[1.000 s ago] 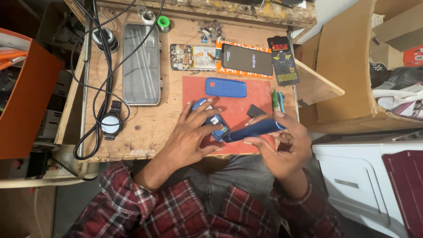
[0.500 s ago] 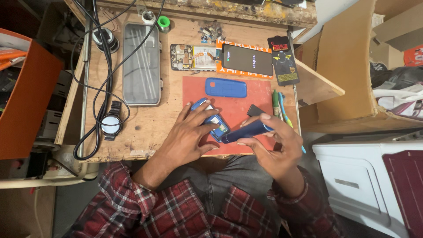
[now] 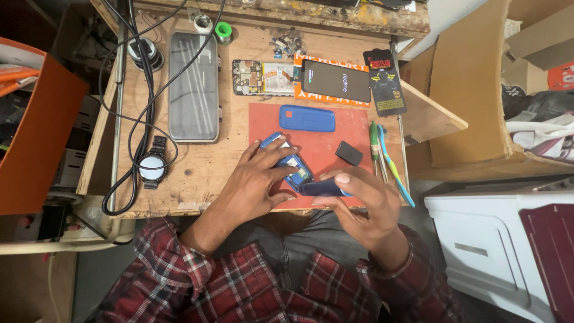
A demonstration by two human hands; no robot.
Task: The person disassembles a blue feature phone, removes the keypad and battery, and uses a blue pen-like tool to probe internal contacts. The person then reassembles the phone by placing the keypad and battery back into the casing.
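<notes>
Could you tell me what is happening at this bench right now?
A person in a plaid shirt works at a wooden bench. The left hand presses on an opened blue phone lying on a red mat, while the right hand holds a dark blue cover beside it. A small black battery lies nearby.

My right hand (image 3: 365,206) drew back toward me along the red mat (image 3: 359,122), leaving the green-handled tool (image 3: 374,143) and the toothbrush (image 3: 391,167) it had reached a second before. The dark blue cover (image 3: 323,189) it gripped came with it, swinging from a slant to lie nearly level at the mat's near edge, just beside the opened blue phone (image 3: 290,162). My left hand (image 3: 260,179) slid slightly nearer that edge.
</notes>
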